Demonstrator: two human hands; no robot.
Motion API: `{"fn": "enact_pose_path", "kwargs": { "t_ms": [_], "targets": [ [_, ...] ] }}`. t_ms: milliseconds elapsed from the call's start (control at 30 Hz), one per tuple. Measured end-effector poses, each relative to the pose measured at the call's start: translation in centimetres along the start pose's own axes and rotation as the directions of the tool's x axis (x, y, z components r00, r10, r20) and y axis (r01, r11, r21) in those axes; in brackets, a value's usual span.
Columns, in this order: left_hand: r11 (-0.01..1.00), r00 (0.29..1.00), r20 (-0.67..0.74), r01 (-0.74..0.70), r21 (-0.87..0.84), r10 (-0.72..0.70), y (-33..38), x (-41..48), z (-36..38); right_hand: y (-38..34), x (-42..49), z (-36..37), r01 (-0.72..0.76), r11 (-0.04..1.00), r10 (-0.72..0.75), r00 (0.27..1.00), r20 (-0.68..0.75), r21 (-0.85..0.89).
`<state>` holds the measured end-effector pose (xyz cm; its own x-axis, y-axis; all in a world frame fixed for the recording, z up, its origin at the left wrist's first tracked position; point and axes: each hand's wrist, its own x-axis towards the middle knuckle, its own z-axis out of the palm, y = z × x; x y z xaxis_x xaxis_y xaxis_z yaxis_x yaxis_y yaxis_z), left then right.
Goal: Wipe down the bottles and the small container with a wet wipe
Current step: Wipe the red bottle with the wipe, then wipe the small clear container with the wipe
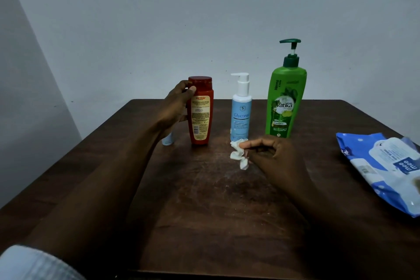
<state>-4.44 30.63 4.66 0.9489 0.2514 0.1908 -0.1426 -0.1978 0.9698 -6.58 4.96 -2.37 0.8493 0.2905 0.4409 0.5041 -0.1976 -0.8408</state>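
Note:
Three bottles stand in a row at the back of the dark wooden table (204,211). My left hand (176,106) grips the red bottle (201,116) from its left side, thumb near the cap; the bottle stands upright on the table. To its right are a pale blue pump bottle (241,113) and a tall green pump bottle (285,100). A small pale blue container (167,141) peeks out below my left wrist, mostly hidden. My right hand (272,157) pinches a crumpled white wet wipe (238,154) just in front of the blue bottle.
A blue and white pack of wet wipes (381,170) lies at the table's right edge, partly over it. A plain grey wall rises behind the table. A pale sleeve (34,263) shows at the bottom left.

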Motion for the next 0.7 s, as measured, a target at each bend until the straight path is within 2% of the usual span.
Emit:
{"fn": "enact_pose_path", "kwargs": {
  "t_ms": [600, 700],
  "targets": [
    [0.998, 1.000, 0.030, 0.005, -0.065, -0.004, -0.86, 0.70, 0.04, 0.17, 0.02, -0.09, 0.004, 1.000, -0.004, 1.000, -0.003, -0.020],
    [0.994, 0.998, -0.047, -0.041, -0.104, 0.037, -0.23, 0.59, -0.29, 0.19, 0.00, -0.13, 0.004, 1.000, -0.004, 1.000, -0.002, -0.016]
  ]
}}
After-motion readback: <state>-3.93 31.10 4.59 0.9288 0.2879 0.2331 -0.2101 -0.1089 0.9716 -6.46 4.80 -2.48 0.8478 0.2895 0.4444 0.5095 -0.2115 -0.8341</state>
